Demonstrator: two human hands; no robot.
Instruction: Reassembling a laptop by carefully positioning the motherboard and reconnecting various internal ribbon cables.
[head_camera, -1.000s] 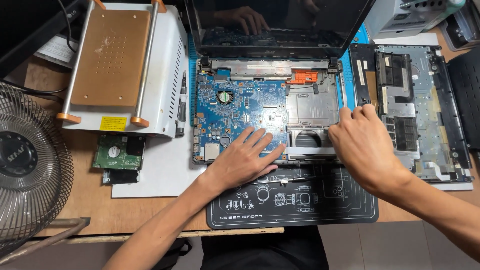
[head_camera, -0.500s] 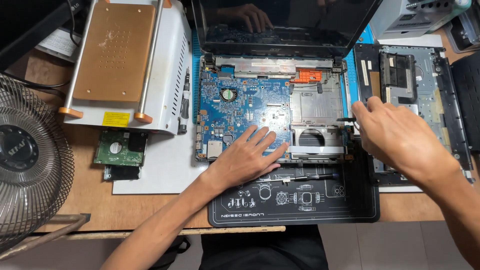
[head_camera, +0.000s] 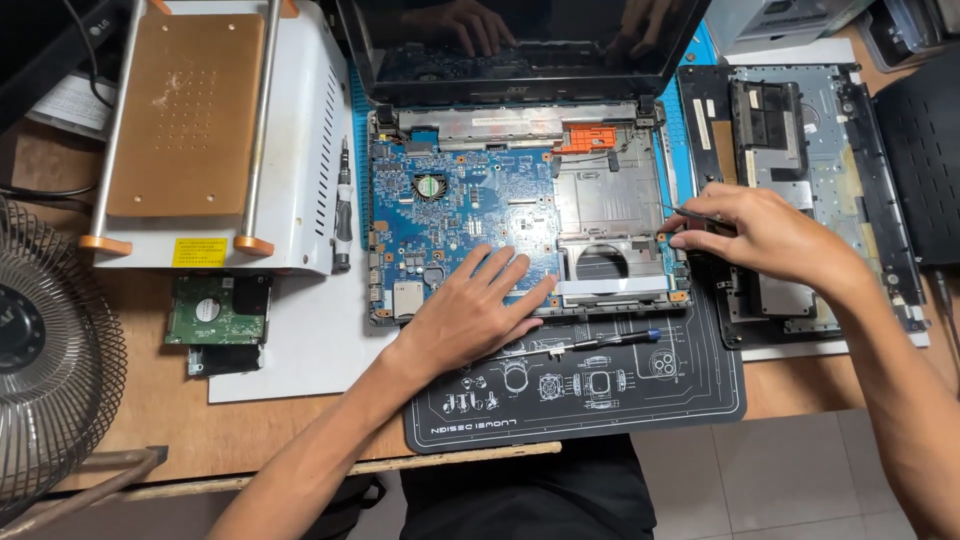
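I have the opened laptop base (head_camera: 520, 215) lying flat on the dark work mat (head_camera: 580, 395), its screen tilted up at the far side and the blue circuit board (head_camera: 465, 205) bare across its left half. My left hand (head_camera: 470, 310) lies palm down with the fingers spread on the near edge of that board, pinning the base rather than gripping anything. My right hand (head_camera: 765, 235) is at the base's right edge, fingers pinched shut on what looks like thin tweezers (head_camera: 690, 213) whose tips point in at the bare metal bay; I cannot tell what they touch. I judge the board stiff but fragile, easily harmed by flexing or by a slipped metal tip, so I would press only on its edges and the plastic frame. The base looks light enough to slide on the mat, hence the steadying palm. A screwdriver (head_camera: 585, 344) lies on the mat just beside my left hand, the removed keyboard cover (head_camera: 800, 190) to the right, a bare hard drive (head_camera: 215, 310) well apart to the left
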